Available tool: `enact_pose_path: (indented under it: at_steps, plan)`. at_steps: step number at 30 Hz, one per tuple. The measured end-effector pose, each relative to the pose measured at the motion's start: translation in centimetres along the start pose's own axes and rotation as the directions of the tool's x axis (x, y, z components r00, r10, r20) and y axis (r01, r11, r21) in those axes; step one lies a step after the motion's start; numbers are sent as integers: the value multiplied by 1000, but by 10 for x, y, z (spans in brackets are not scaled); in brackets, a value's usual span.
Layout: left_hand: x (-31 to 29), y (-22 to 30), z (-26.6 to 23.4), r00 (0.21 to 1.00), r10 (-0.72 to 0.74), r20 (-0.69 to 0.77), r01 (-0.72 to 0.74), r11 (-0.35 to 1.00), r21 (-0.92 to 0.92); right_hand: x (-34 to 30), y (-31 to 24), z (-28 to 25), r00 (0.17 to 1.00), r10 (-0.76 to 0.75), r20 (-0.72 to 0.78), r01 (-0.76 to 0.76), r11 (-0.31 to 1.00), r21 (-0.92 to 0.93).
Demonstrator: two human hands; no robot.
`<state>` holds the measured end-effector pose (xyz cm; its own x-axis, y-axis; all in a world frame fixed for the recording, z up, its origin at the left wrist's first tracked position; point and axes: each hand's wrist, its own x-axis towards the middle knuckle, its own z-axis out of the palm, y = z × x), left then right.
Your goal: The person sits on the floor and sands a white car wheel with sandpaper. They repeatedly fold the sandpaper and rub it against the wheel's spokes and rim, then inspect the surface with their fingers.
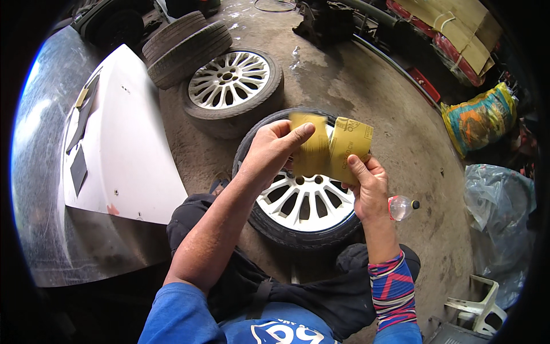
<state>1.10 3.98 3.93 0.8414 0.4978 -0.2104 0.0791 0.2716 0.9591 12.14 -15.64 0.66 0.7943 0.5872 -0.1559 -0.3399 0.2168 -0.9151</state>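
Note:
Over a wheel, both my hands hold yellow-backed sandpaper. My left hand (281,146) pinches the left piece of sandpaper (309,152), thumb on top; its upper edge is blurred. My right hand (371,183) grips the right piece of sandpaper (350,140) by its lower corner, printed backing facing up. A gap shows between the two at the top; whether they still join lower down I cannot tell. Beneath them lies the wheel (306,206), a white multi-spoke rim in a black tyre, flat on the floor between my knees. The sandpaper hides its upper part.
Another white-rimmed wheel (228,80) lies beyond, with loose tyres (189,46) leaning on it. At left stands a white car panel (123,155). To the right are a small bottle (401,207), a colourful sack (480,117), clear plastic sheeting (498,206) and a white plastic chair (481,307).

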Motion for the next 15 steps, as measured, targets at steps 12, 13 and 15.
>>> enact_pose_path:
  at_steps: [12, 13, 15]
  plan:
    - [16, -10, -3, 929, -35, -368, -36, 982, -185, -6, -3, 18, 987, -21, -161, 51, 982, 180]
    - [22, -5, -9, 864, -127, -487, -4, 966, -260, -1, -10, 16, 940, -37, -338, 97, 982, 162]
    - [30, 9, -38, 741, -212, -637, -121, 891, -438, 5, -34, -3, 898, -101, -429, 205, 957, 205]
